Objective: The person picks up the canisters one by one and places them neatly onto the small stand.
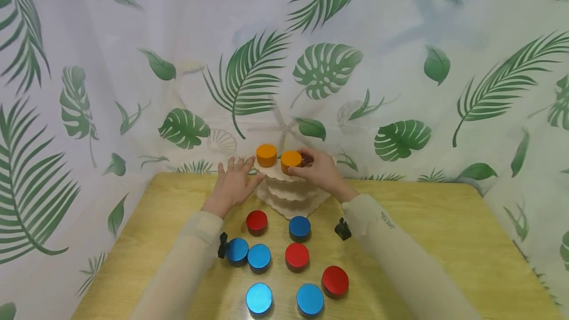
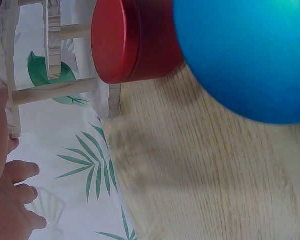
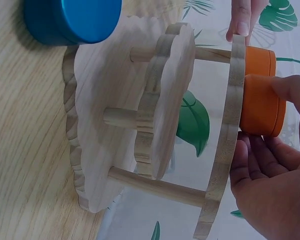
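Pinched in the right hand, between the thumb on one side and curled fingers on the other, is a round orange tin. Through the right wrist camera I see its base against the top tier of a wooden stand; I cannot tell whether its full weight rests there. A second orange tin stands upright on that same tier, just beside the first.

On my other side, the left hand holds no tin. Its fingers are spread, and the thumb lies against the edge of the top tier.

From the head camera I look down at the stand, at the far side of a pale wooden table. It has three scalloped tiers joined by round dowels. Nearer me, between the two sleeved forearms, eight more tins sit on the table. A red tin and a dark blue tin are closest to the stand. Below them come two lighter blue tins side by side near the left wrist, then another red tin. Closest to me are two more light blue tins set apart, with a third red tin just beside the right one. Behind everything hangs a white cloth printed with green leaves.
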Demonstrator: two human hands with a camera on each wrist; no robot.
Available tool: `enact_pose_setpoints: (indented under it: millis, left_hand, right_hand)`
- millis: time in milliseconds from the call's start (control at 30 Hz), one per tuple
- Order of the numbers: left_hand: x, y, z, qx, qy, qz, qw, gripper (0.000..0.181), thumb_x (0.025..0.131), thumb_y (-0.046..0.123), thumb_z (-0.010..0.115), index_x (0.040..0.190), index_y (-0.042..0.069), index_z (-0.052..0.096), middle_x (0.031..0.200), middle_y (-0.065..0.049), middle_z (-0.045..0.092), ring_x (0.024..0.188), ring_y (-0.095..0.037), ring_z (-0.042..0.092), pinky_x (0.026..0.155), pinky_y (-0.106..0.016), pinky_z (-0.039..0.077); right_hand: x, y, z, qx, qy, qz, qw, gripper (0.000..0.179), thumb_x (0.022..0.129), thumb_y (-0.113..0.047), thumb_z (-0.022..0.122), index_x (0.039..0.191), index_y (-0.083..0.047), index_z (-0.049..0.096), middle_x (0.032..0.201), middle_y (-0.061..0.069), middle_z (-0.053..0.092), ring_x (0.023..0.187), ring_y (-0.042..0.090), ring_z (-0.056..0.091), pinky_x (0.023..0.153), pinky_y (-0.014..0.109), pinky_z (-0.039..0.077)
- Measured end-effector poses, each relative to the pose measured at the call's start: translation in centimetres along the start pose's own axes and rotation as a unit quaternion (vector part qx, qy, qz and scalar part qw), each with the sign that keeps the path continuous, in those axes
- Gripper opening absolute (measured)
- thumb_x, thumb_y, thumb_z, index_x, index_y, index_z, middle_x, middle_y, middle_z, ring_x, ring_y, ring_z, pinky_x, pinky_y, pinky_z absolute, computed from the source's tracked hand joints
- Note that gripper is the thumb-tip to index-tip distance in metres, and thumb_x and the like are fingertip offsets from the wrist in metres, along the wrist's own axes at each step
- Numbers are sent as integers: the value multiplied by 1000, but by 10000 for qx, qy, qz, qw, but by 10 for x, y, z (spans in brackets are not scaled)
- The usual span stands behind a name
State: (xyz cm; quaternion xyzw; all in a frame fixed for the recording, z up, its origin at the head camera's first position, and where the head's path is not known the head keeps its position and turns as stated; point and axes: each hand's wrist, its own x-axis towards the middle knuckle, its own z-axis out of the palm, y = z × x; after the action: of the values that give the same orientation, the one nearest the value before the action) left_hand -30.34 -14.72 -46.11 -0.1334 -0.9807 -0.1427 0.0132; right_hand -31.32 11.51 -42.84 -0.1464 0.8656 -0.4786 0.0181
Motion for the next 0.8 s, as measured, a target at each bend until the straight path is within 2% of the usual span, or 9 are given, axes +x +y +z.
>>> enact_pose_setpoints:
  millis: [233, 633, 800]
  left_hand:
    - [1, 0, -4, 36, -63, -41, 10000, 78, 109, 64, 39, 167, 13, 31, 167, -26, 37, 159, -51, 23, 124, -76, 14]
    - [-5, -4, -5, 25, -43, -123, 9999, 78, 108, 63, 40, 167, 12, 32, 167, -26, 38, 159, -51, 23, 124, -76, 14]
    - [-3, 0, -5, -81, -119, -53, 9999, 79, 108, 64, 39, 168, 12, 30, 167, -26, 37, 159, -51, 21, 125, -76, 13]
  right_hand:
    - [4, -4, 2, 8, -84, 47, 10000, 49, 92, -25, 83, 135, -7, 67, 127, 14, 73, 108, 31, 71, 93, 41, 60]
    - [10, -4, 13, -97, -38, -28, 9999, 47, 92, -27, 82, 133, -8, 68, 125, 11, 72, 100, 26, 68, 83, 30, 59]
    - [7, -4, 10, -243, 100, 67, 9996, 51, 91, -27, 83, 136, -7, 68, 126, 12, 72, 102, 28, 68, 87, 35, 59]
